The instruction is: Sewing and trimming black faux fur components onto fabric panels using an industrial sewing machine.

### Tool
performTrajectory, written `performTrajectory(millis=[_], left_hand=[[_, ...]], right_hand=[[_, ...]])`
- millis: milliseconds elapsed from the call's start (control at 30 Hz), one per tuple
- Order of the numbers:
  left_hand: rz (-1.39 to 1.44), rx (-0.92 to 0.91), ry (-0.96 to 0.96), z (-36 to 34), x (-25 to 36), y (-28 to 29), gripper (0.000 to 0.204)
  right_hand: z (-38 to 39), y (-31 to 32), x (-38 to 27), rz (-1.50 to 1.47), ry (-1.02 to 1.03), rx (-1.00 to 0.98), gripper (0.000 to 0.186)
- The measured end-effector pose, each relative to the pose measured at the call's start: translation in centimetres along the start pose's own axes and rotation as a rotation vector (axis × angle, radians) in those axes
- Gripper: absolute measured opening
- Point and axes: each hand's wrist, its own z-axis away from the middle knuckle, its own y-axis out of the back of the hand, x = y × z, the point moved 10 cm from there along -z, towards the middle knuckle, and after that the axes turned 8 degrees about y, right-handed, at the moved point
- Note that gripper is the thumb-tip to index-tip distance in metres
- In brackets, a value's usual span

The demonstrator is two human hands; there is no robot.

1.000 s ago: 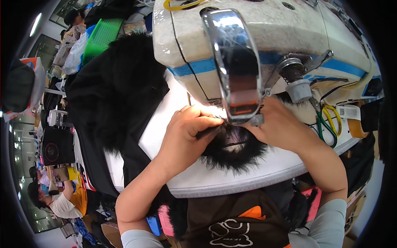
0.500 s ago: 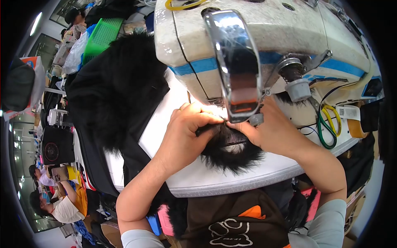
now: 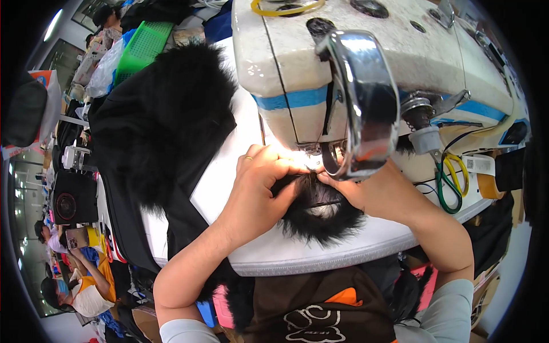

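Under the lit needle area of a white sewing machine (image 3: 297, 63) with a blue stripe lies a small black fur piece (image 3: 323, 226). My left hand (image 3: 266, 177) pinches its left edge, thumb and fingers pressed together close to the needle. From the other side my right hand (image 3: 372, 186) grips the same piece near the presser foot; the machine's shiny metal lever (image 3: 374, 108) covers part of its fingers. A pale patch shows in the middle of the fur. The exact stitching point is washed out by the lamp.
A big black fur-trimmed garment (image 3: 166, 114) lies left of the machine. Green-handled scissors (image 3: 449, 191), yellow-handled ones (image 3: 459, 171) and a tape roll (image 3: 490, 186) sit at the right. A ruler strip (image 3: 320, 266) edges the white table. A green basket (image 3: 143, 48) and co-workers are farther left.
The view has shifted a little, so the machine sits farther right in it. Both hands keep hold of the fur piece, nearly in the same place.
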Motion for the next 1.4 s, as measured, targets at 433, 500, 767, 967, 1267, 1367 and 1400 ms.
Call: performTrajectory(millis=[433,500,767,967,1267,1367,1400], left_hand=[[0.015,-0.014,0.040,-0.9,-2.4,0.0,0.020],[0.112,-0.053,0.073,-1.0,-2.5,0.0,0.021],[0.162,-0.124,0.174,-1.5,-3.5,-0.7,0.018],[0.030,-0.054,0.105,-2.1,-3.3,-0.2,0.008],[0.012,-0.035,0.065,-2.0,-2.9,0.3,0.011],[0.036,-0.019,0.005,-2.2,-2.4,0.5,0.010],[0.025,-0.039,0.034,-2.1,-2.6,0.4,0.010]], right_hand=[[0.3,-3.0,5.7,0.075,-0.249,-0.193,0.017],[0.8,-3.6,6.7,0.078,-0.276,-0.230,0.017],[0.3,-2.8,6.0,0.040,-0.227,-0.147,0.018],[0.4,-4.8,7.2,0.150,-0.184,-0.349,0.026],[0.6,-4.1,7.5,-0.035,-0.186,-0.226,0.015],[1.3,-5.2,8.0,0.146,-0.070,-0.333,0.029],[1.4,-5.4,8.2,0.171,-0.043,-0.306,0.028]])
